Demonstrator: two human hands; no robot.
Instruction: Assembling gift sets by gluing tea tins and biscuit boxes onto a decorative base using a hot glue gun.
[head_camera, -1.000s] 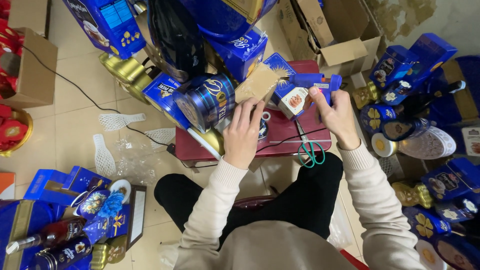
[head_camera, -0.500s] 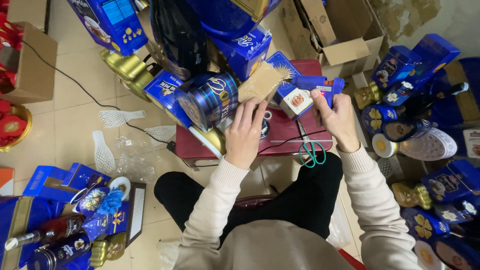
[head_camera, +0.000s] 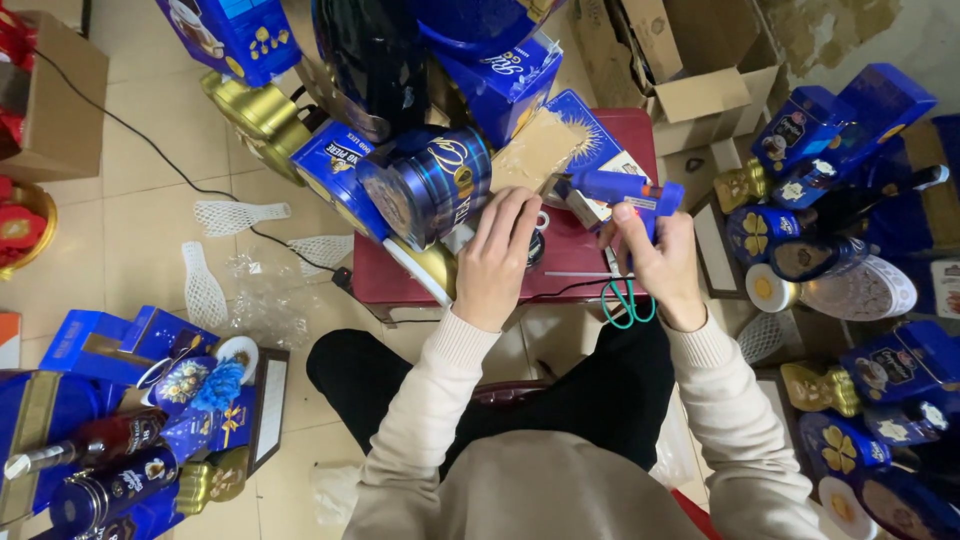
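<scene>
I see my right hand clenched round the grip of a blue glue gun, its barrel pointing left over the red stool. My left hand lies flat, fingers spread, pressing down on something on the stool just beside a round blue tin that lies on its side with its gold-lettered wall facing up; whether that hand grasps anything I cannot tell. Between tin and gun a tan card leans against a flat blue box with a gold starburst. Green-handled scissors rest at the stool's front edge, under my right wrist. A black cable runs across the tiled floor from the left to the stool. White foam nets lie on the floor at left. Open brown cartons stand behind the stool. Tall blue boxes with gold flower marks crowd the right side, and more blue gift boxes with bottles sit lower left.
</scene>
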